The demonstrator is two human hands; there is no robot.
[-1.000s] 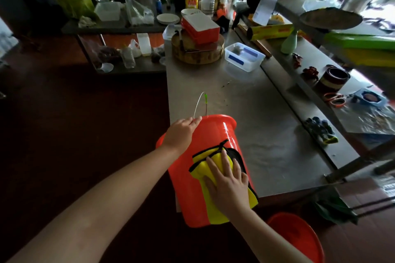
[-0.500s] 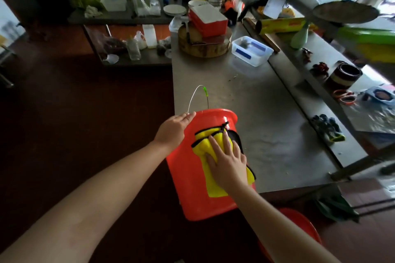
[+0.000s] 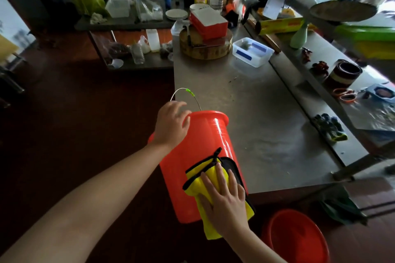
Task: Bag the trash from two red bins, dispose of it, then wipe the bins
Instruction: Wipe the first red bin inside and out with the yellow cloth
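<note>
A red bin [image 3: 205,134] lies tilted over the near corner of the steel table [image 3: 256,113], its rim pointing away from me and its wire handle [image 3: 186,92] sticking up. My left hand [image 3: 171,123] rests on the bin's wall just below the rim, fingers spread. My right hand [image 3: 224,196] presses a yellow cloth with black trim [image 3: 195,183] flat against the bin's side near its base. A second red bin [image 3: 297,239] stands on the floor at the lower right, its mouth up.
A round wooden board with a red box [image 3: 207,25] and a clear plastic tub [image 3: 252,51] sit further back on the table. Gloves [image 3: 329,127], tape rolls and scissors lie on the right shelf. Dark floor spreads to the left.
My right hand has slid the yellow cloth down the bin's side from near the rim toward the base. My left hand has shifted a little along the rim.
</note>
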